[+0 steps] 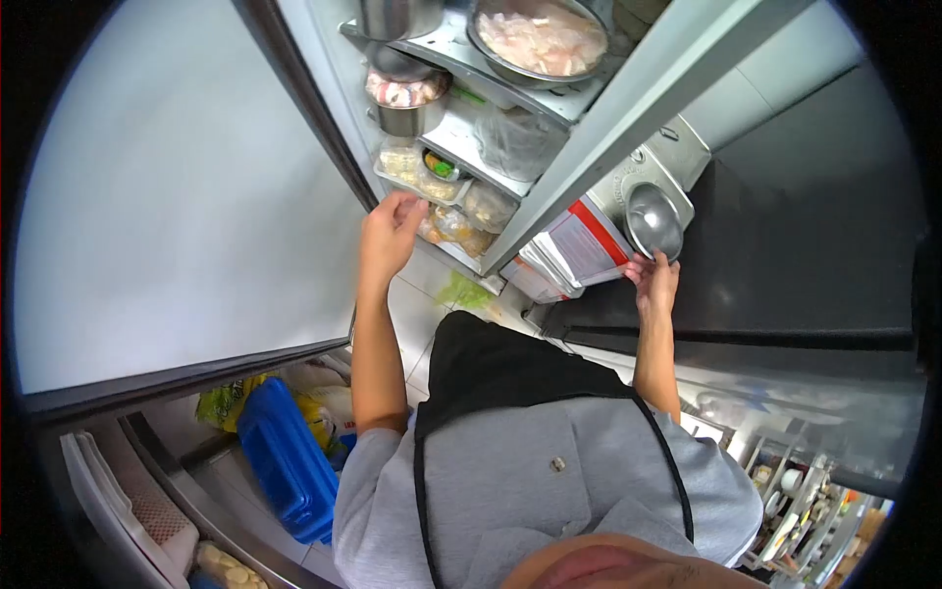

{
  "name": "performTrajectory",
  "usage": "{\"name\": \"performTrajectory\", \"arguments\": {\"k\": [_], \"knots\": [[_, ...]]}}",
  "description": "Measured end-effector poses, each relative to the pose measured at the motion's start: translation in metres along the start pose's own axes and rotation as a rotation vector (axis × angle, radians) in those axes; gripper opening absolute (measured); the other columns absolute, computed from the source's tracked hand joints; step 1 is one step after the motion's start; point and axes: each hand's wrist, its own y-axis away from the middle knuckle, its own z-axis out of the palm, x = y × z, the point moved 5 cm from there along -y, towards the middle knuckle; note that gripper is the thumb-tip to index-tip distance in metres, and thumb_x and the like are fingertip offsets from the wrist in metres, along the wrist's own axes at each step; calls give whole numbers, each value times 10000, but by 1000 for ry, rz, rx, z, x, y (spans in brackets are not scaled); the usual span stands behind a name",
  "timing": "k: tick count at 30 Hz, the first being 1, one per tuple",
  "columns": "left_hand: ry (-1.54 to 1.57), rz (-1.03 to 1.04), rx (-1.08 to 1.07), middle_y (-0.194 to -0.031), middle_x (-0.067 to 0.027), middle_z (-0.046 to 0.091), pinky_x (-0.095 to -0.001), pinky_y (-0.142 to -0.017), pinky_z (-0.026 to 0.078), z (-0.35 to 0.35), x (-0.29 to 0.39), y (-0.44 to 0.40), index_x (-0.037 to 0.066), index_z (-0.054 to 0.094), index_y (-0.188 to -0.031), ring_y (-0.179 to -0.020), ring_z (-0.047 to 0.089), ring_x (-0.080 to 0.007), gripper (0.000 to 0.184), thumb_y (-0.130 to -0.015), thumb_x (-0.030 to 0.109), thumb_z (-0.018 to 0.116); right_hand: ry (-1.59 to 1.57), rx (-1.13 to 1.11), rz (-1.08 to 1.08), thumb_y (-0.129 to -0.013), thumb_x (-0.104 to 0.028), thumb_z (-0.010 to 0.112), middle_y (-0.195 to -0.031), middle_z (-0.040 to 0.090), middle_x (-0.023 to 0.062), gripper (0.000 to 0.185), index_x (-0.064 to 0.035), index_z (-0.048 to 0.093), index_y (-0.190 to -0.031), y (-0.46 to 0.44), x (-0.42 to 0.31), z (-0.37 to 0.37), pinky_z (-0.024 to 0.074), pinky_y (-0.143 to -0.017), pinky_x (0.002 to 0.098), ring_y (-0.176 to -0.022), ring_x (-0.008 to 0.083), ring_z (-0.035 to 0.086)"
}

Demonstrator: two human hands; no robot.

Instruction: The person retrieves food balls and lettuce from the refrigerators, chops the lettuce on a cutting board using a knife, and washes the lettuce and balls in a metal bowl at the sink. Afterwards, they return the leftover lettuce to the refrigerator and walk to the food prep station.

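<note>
The right hand (655,280) holds the near rim of a metal bowl (650,218), with the fingers closed narrowly on the edge. The bowl is positioned at the near end of a silver device (677,147); whether it rests on the device cannot be determined. A box with a red band (589,240) is located just beside the bowl, on its left.

The left hand (392,234) is raised before the lower part of an open refrigerator (535,182), near the left edge of its shelves. The fingers are bent, with a narrow gap at the thumb; whether they hold anything cannot be determined.

Nearest this hand, bagged food (456,228) lies at the bottom. The shelf above carries a clear tray (399,162) at its left end and a small bowl of green and orange pieces (441,165) beside it. The next shelf carries a metal container (400,120) at its left end and a clear bag (520,142) toward its right end. The upper shelf carries a bowl of pale slices (540,44) near its right corner.

The refrigerator door (177,216) stands open at left; beneath it is a blue plastic container (285,456).
</note>
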Motion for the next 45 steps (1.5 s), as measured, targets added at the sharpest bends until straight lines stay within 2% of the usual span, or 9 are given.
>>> {"name": "performTrajectory", "arguments": {"k": [11,14,16,18,23,28,33,37,45], "knots": [[-196,438,274,-982,-187,562,-444,-769,468,-26,39,-167,101,580,-1157,-870,580,-380,360,-810,173,643,-90,-37,56,-953,-412,466,-813,609,186,526,-66,279,-1303,4,14,13,561,-449,376,-561,281,634],[-136,458,365,-959,-152,574,-375,-738,483,-51,65,-188,53,586,-1150,-794,595,-270,380,-797,162,678,-44,81,40,-957,-379,479,-792,596,152,506,-54,311,-1306,17,32,-1,531,-518,353,-581,236,599],[-158,554,513,-991,-146,566,-372,-738,487,-72,90,-204,54,580,-1138,-809,602,-260,394,-783,173,699,478,357,-403,-957,-316,504,-767,561,96,448,-35,369,-1279,31,32,-1,475,-616,320,-647,181,536],[-152,592,516,-1000,-144,561,-370,-738,488,-85,110,-221,62,578,-1136,-813,602,-259,399,-779,185,707,640,152,-583,-892,-132,565,-771,518,54,345,-17,479,-1205,63,45,22,428,-655,289,-710,141,486],[-266,669,423,-994,-142,542,-377,-762,485,-89,101,-263,101,588,-1117,-836,578,-289,388,-773,232,712,811,-220,-563,-866,-94,589,-697,566,90,277,-18,568,-1132,107,46,107,462,-609,299,-610,166,531],[-348,577,254,-967,-220,585,-409,-744,485,-109,84,-224,19,580,-1120,-823,595,-344,415,-755,166,715,881,-371,-751,-886,-97,581,-722,611,117,233,-21,592,-1106,120,21,149,475,-587,300,-629,173,593],[-129,344,35,-1022,-101,651,-311,-876,454,-161,64,-98,-15,602,-1138,-952,591,-172,330,-864,164,645,906,-417,-698,-890,-80,566,-733,615,151,151,-4,625,-1007,118,18,163,467,-572,334,-612,247,592],[-216,269,40,-894,-155,644,-350,-747,490,-184,34,-36,-17,630,-1031,-820,625,-253,289,-790,122,710,905,-601,-795,-842,-31,565,-793,627,187,186,-15,641,-1010,116,11,192,494,-636,367,-697,321,626],[-209,321,122,-880,-152,647,-331,-671,482,-202,76,-19,-12,621,-1040,-795,629,-251,286,-787,95,703,313,-558,-1564,-789,40,597,-789,602,131,251,3,624,-1035,180,-186,361,459,-559,322,-606,250,581]]}}
